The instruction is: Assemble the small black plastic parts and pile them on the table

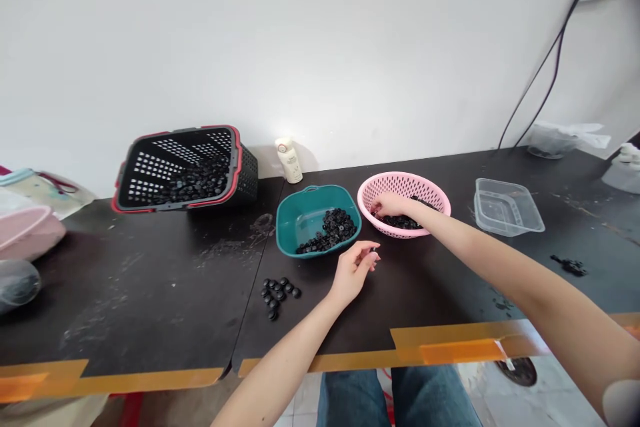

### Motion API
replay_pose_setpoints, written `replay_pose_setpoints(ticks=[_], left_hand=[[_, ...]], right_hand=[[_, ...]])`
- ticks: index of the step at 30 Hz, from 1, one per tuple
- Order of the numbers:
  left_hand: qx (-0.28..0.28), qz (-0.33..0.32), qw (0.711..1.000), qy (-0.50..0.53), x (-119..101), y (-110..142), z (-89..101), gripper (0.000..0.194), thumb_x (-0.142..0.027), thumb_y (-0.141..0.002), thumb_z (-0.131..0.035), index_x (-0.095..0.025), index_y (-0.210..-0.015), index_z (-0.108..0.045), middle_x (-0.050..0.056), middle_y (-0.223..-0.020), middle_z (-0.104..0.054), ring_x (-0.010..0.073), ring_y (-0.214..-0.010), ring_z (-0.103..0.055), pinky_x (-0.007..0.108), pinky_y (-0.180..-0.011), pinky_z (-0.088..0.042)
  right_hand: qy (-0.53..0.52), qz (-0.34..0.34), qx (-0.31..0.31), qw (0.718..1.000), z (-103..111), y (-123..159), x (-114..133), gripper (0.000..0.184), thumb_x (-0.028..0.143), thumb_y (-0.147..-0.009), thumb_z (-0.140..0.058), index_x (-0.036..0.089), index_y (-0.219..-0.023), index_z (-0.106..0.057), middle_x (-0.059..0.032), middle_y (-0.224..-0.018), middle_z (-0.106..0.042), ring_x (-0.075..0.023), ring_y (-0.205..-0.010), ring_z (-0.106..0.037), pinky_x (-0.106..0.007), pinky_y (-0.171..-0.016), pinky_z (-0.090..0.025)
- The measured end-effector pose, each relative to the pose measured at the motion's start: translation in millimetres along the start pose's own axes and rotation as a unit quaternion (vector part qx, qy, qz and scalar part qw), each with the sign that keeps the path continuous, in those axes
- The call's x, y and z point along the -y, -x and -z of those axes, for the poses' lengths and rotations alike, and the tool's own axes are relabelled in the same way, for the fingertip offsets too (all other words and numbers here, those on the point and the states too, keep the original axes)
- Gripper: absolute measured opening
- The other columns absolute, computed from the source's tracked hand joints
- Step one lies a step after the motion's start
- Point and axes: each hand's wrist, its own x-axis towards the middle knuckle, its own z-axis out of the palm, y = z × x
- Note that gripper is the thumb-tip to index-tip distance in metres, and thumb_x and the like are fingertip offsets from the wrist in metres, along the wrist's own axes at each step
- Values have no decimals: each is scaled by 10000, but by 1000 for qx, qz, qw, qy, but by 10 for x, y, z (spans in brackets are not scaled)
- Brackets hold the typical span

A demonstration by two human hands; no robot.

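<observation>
My right hand [389, 203] reaches into the pink perforated bowl [425, 188], fingers curled down onto the small black round parts [403, 221] lying in it. My left hand [356, 268] hovers above the black table [150, 280] in front of the teal tub [300, 217], fingertips pinched on a tiny dark piece. The teal tub holds a heap of black ring-shaped parts [331, 228]. A small cluster of black parts [278, 293] lies loose on the table to the left of my left hand.
A black basket with red rim [185, 167], tilted and holding more black parts, stands at the back left. A small white bottle [289, 160] stands by the wall. A clear plastic container [507, 206] sits right of the pink bowl. Pink and pale bowls [27, 227] lie far left.
</observation>
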Motion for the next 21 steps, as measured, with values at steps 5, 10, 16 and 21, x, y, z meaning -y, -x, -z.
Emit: replay_pose_setpoints(ticks=[5, 10, 16, 21], left_hand=[[13, -22, 999, -43, -21, 32, -20, 220, -342, -884, -577, -177, -1013, -643, 35, -865, -683, 104, -642, -617, 231, -648, -529], [-18, -75, 990, -114, -35, 50, 11, 220, -337, -893, -567, -189, -1021, -667, 52, -921, -689, 142, -769, -655, 269, -749, -544], [-97, -115, 980, -132, -27, 57, 20, 282, -277, -922, -525, -234, -1182, -625, 53, -996, -675, 122, -762, -657, 268, -747, -559], [-111, -110, 981, -112, -12, 73, -23, 339, -280, -882, -595, -231, -1217, -585, 46, -1021, -699, 137, -817, -689, 277, -787, -573]], right_hand=[[-10, -1, -10, 1000, 85, 70, 71, 205, 289, -694, -679, 203, -865, -750, -20, -593, -666, -175, -583, -592, -264, -600, -444], [-38, 21, -70, 997, 224, 388, 204, 224, 333, -764, -623, 192, -907, -720, -54, -829, -715, -199, -767, -631, -273, -692, -470], [-195, 65, -62, 977, -16, 1099, 295, 301, 440, -742, -675, 179, -889, -692, -33, -774, -676, -174, -724, -619, -291, -671, -491], [-316, 69, -5, 946, -487, 1217, 314, 286, 402, -730, -717, 164, -885, -686, -32, -787, -677, -163, -739, -613, -300, -705, -501]])
